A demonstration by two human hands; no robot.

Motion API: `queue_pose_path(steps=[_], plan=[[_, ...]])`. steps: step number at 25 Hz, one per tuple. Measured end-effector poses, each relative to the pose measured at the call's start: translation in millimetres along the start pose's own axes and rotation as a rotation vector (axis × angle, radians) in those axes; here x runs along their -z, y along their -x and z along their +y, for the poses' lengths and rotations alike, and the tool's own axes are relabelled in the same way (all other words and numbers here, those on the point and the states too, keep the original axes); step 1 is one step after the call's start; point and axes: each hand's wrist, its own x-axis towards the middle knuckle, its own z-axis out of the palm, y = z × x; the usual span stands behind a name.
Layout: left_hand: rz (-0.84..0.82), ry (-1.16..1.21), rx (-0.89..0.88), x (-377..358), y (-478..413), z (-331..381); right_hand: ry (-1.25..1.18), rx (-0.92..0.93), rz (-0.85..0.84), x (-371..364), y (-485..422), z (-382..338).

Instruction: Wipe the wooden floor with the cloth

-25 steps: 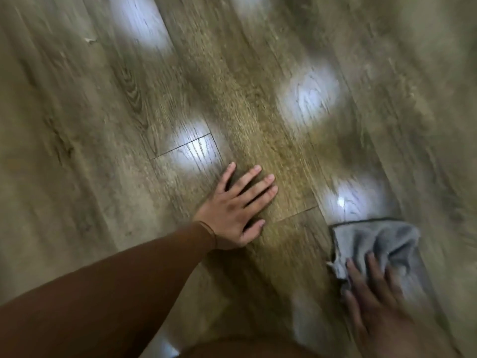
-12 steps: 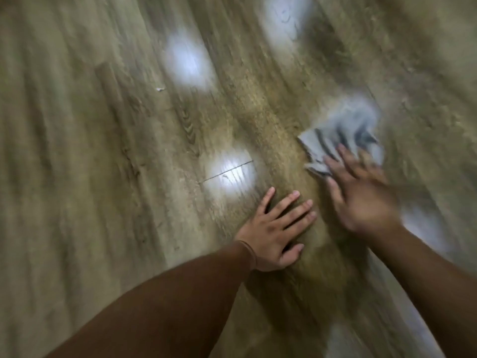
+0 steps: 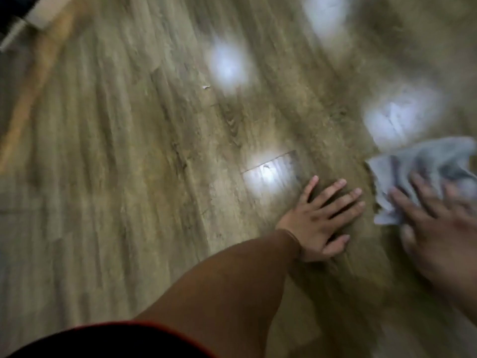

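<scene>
My right hand is open, its straight fingers pressing the grey cloth onto the wooden floor. The cloth sits just right of my left hand, which is splayed flat as a prop. With no real grip, I judge a fast stroke could slip my fingers off the bunched cloth or sweep it into the left fingertips. Half a second ago the cloth was ahead of the left hand; now it is out to its right. The left hand has stayed planted.

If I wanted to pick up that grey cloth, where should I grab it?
Probably the raised folds on the far side of the cloth, pinched from above: it lies crumpled on the floor, and the right hand presses on its near part.
</scene>
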Motion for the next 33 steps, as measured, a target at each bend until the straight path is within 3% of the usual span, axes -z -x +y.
queue_pose_path(steps=[4,8,12,14,15,17,21,23,24,26,30,33], plan=[[0.137,0.05,-0.071,-14.6,5.6,1.8,0.011,-0.12,0.007,17.3,-37.1,-12.4],[0.169,0.038,-0.077,-13.8,-2.7,-4.7,0.06,-0.36,0.143,-10.8,116.9,19.5],[0.154,0.047,-0.087,-13.6,1.8,-0.1,-0.084,-1.226,0.276,-26.7,355.9,25.2],[0.155,0.045,-0.075,-12.8,0.5,0.4,-0.116,-1.602,0.314,-30.2,402.3,18.3],[0.156,0.031,-0.073,-8.9,-0.8,2.6,-0.157,-1.686,0.346,-31.2,392.2,16.6],[0.151,0.04,-0.052,-9.0,2.0,7.4,-0.2,-1.588,0.402,-23.2,337.2,10.1],[0.03,0.076,-0.035,-23.2,-11.2,2.4,-0.196,-0.955,0.332,-18.4,223.5,-10.1],[-0.011,0.151,-0.084,-16.6,-35.4,59.6,-0.19,-0.754,0.367,-23.0,243.8,-1.1],[-0.002,0.19,-0.079,-9.6,-40.0,96.2,-0.176,-0.747,0.44,-31.3,279.3,8.6],[0.002,0.19,-0.148,8.0,-36.7,166.9,-0.154,-0.963,0.473,-50.2,379.2,16.0],[-0.084,0.003,-0.761,-3.7,-28.1,270.8,-0.227,-1.766,0.384,-60.1,588.9,20.8],[-0.13,-0.071,-0.981,-19.5,-38.7,341.3,-0.267,-2.084,0.466,-46.8,628.0,39.0]])
